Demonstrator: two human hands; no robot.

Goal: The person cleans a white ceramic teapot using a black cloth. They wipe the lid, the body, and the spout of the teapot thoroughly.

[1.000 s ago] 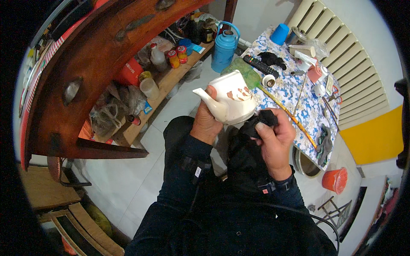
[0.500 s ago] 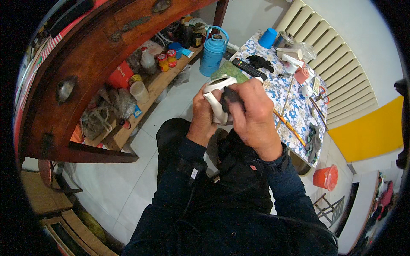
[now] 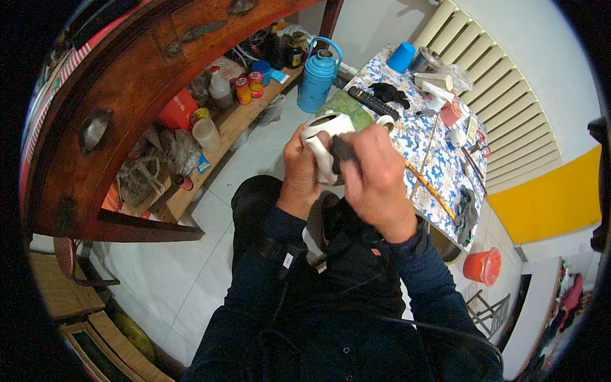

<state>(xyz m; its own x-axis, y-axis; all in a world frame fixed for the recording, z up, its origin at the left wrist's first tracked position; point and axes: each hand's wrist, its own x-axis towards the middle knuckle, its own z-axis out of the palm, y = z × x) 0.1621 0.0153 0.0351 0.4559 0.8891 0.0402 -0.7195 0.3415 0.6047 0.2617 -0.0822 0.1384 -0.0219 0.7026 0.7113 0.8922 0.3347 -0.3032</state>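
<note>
My left hand grips a white teapot by its side, above my lap. The pot's round mouth is uncovered and faces up, and its curved handle comes down toward me. In my right hand a dark grey cloth is pinched, pressed against the pot next to the handle. The fingers hide part of the cloth and much of the pot's body. A small round white piece shows just beyond my right knuckles; whether it belongs to the pot, I cannot tell.
A table with a blue floral cover stands at the right, bearing a remote control, a green bundle and a blue cup. A blue thermos stands beyond my hands. Left is a wooden desk; a red bucket sits right.
The teapot has turned a little, so more of its white top shows. My right hand and the cloth have shifted slightly along the handle side. The left hand keeps its grip.
</note>
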